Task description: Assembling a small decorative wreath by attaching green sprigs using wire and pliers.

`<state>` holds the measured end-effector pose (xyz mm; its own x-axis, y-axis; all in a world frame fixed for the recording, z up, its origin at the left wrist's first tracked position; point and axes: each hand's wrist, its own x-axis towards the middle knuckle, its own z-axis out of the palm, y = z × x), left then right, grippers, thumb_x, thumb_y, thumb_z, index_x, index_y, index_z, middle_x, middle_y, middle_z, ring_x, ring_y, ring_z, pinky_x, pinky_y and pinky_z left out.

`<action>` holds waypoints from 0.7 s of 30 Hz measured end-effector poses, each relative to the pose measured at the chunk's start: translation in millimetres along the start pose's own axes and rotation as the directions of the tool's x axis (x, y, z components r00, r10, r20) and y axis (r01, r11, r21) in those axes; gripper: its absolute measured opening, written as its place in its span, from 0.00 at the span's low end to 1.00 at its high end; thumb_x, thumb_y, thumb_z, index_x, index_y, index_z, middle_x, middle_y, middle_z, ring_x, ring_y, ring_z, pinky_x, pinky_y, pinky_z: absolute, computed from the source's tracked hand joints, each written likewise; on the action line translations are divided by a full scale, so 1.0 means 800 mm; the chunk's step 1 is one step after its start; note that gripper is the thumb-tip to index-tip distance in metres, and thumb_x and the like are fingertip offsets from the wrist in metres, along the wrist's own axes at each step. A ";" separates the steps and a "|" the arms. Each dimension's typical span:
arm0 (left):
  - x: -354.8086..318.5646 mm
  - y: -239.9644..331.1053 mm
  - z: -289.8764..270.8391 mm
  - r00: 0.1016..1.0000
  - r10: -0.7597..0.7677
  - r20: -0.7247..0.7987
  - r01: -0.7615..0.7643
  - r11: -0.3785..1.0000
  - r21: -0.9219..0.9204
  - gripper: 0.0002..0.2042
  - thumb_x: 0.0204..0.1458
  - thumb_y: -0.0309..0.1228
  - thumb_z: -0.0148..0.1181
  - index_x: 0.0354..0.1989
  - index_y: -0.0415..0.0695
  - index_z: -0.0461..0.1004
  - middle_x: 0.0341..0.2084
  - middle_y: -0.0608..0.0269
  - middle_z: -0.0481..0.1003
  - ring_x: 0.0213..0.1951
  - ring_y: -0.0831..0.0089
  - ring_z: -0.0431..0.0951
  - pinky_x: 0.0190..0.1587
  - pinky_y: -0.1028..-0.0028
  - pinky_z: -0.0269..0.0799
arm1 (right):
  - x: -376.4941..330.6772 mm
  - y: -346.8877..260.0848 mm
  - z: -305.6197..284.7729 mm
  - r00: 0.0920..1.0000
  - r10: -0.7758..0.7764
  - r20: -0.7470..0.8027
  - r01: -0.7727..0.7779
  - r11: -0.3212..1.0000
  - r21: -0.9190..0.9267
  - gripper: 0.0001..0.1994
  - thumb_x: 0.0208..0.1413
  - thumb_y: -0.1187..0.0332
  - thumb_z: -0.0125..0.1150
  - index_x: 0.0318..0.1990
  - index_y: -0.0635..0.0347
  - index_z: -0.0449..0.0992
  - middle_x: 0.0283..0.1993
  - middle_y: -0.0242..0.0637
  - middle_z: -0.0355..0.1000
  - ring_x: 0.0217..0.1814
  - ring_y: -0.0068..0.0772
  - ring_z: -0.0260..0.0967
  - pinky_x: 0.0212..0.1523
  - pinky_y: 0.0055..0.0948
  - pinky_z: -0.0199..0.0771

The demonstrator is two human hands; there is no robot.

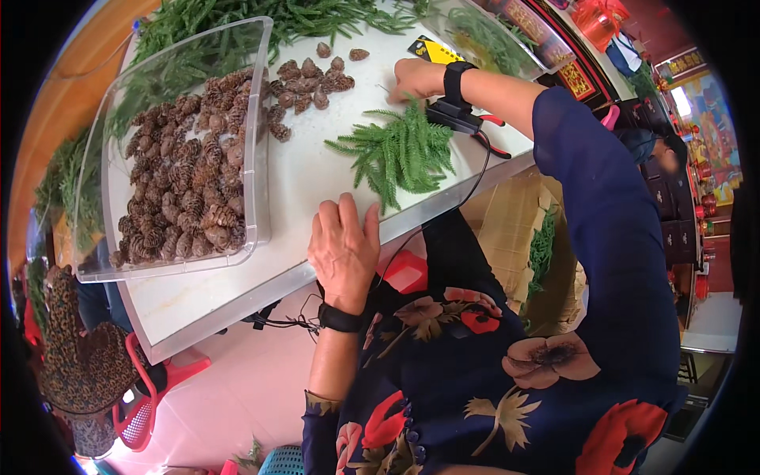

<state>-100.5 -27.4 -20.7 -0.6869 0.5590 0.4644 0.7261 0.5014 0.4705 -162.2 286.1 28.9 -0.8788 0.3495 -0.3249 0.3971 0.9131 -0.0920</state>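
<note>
My left hand (345, 247) lies at the near edge of the white table (305, 170), fingers stretched and thumb apart, holding nothing. Farther off, my right hand (416, 80) is closed above the tabletop, its fingers curled together; what they hold, if anything, is too small to name. Between the hands lies a small heap of green artificial sprigs (404, 150). Beside my right wrist sits a black device (454, 118) with a cable, next to a red-handled tool (499, 151). Loose pine cones (307, 84) are scattered left of my right hand.
A clear plastic bin (259, 119) full of pine cones (190, 182) stands on the left. Green foliage (317, 17) covers the far side, near another clear tub (507, 39). A yellow-and-black packet (435, 51) lies beyond my right hand. Below the table's right end is a cardboard box (507, 229).
</note>
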 end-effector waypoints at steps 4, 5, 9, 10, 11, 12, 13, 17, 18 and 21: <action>-0.002 -0.002 0.000 1.000 -0.008 0.014 0.009 0.999 -0.037 0.14 0.51 0.38 0.63 0.39 0.42 0.70 0.28 0.57 0.66 0.30 0.58 0.72 0.29 0.62 0.69 | -0.003 0.012 -0.013 0.994 0.104 -0.018 -0.093 0.945 0.313 0.16 0.46 0.62 0.60 0.22 0.70 0.77 0.22 0.46 0.74 0.16 0.31 0.65 0.17 0.30 0.66; -0.002 -0.003 -0.001 1.000 -0.017 0.019 0.018 0.998 -0.056 0.15 0.51 0.38 0.63 0.40 0.42 0.70 0.29 0.56 0.66 0.31 0.57 0.72 0.29 0.61 0.69 | -0.005 0.014 -0.019 0.983 0.182 -0.001 -0.160 0.869 0.468 0.15 0.49 0.62 0.59 0.23 0.70 0.77 0.22 0.44 0.75 0.15 0.29 0.64 0.16 0.29 0.64; 0.000 -0.002 -0.003 1.000 0.004 0.005 -0.004 0.998 -0.058 0.14 0.52 0.39 0.62 0.34 0.43 0.68 0.28 0.58 0.65 0.31 0.59 0.72 0.28 0.63 0.70 | -0.027 0.041 -0.034 0.967 0.254 -0.034 -0.198 0.824 0.531 0.13 0.56 0.67 0.54 0.44 0.68 0.73 0.26 0.38 0.75 0.19 0.19 0.63 0.16 0.20 0.61; 0.000 -0.002 -0.003 1.000 0.007 0.005 -0.006 0.998 -0.058 0.14 0.52 0.39 0.62 0.34 0.43 0.68 0.28 0.58 0.65 0.31 0.59 0.72 0.28 0.63 0.70 | -0.037 0.052 -0.031 0.964 0.255 -0.071 -0.166 0.791 0.588 0.14 0.57 0.69 0.53 0.48 0.68 0.71 0.28 0.38 0.75 0.19 0.18 0.62 0.17 0.20 0.61; -0.001 -0.002 -0.002 1.000 0.008 0.002 -0.008 0.998 -0.060 0.14 0.52 0.39 0.62 0.34 0.43 0.67 0.28 0.58 0.65 0.31 0.59 0.72 0.28 0.63 0.70 | -0.046 0.062 -0.029 0.960 0.260 -0.109 -0.132 0.755 0.642 0.15 0.58 0.71 0.52 0.51 0.69 0.69 0.30 0.38 0.75 0.19 0.18 0.61 0.18 0.19 0.61; -0.001 -0.003 -0.002 1.000 0.007 -0.002 -0.007 0.998 -0.060 0.14 0.52 0.39 0.62 0.34 0.42 0.67 0.28 0.58 0.65 0.31 0.59 0.72 0.29 0.63 0.70 | -0.056 0.065 -0.028 0.960 0.259 -0.109 -0.130 0.754 0.644 0.15 0.58 0.71 0.52 0.51 0.69 0.69 0.30 0.38 0.75 0.19 0.18 0.61 0.18 0.19 0.61; -0.002 -0.004 -0.003 1.000 0.006 -0.005 -0.006 0.998 -0.059 0.14 0.52 0.39 0.62 0.33 0.42 0.67 0.28 0.58 0.65 0.31 0.59 0.72 0.29 0.62 0.70 | -0.068 0.067 -0.025 0.948 0.282 -0.150 -0.113 0.736 0.667 0.16 0.59 0.72 0.51 0.54 0.69 0.67 0.31 0.38 0.75 0.19 0.17 0.61 0.18 0.19 0.61; -0.003 -0.005 -0.003 1.000 0.006 0.003 -0.005 0.998 -0.062 0.14 0.52 0.39 0.62 0.32 0.42 0.66 0.28 0.57 0.65 0.31 0.58 0.72 0.29 0.62 0.70 | -0.114 0.101 -0.015 0.882 0.395 -0.257 -0.054 0.627 0.777 0.20 0.60 0.74 0.50 0.60 0.67 0.63 0.32 0.40 0.76 0.21 0.17 0.62 0.20 0.19 0.63; -0.004 -0.005 -0.003 1.000 0.010 0.008 -0.010 0.998 -0.063 0.14 0.52 0.39 0.62 0.32 0.42 0.66 0.28 0.57 0.65 0.31 0.58 0.72 0.29 0.62 0.70 | -0.125 0.110 -0.010 0.854 0.436 -0.282 -0.027 0.579 0.815 0.21 0.60 0.74 0.50 0.61 0.66 0.62 0.32 0.41 0.77 0.22 0.17 0.63 0.21 0.19 0.64; -0.001 -0.005 -0.003 0.999 0.029 -0.013 -0.030 0.998 -0.059 0.14 0.52 0.39 0.62 0.32 0.42 0.66 0.28 0.57 0.65 0.31 0.58 0.72 0.29 0.61 0.70 | -0.155 0.136 0.002 0.846 0.473 -0.244 -0.017 0.482 0.876 0.24 0.60 0.74 0.50 0.64 0.64 0.59 0.35 0.40 0.77 0.23 0.18 0.65 0.20 0.19 0.65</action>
<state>-102.9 -31.7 -21.5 -0.6658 0.5651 0.4872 0.7432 0.4443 0.5002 -9.8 341.8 57.9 -0.6204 0.7793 -0.0887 0.4379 0.2504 -0.8634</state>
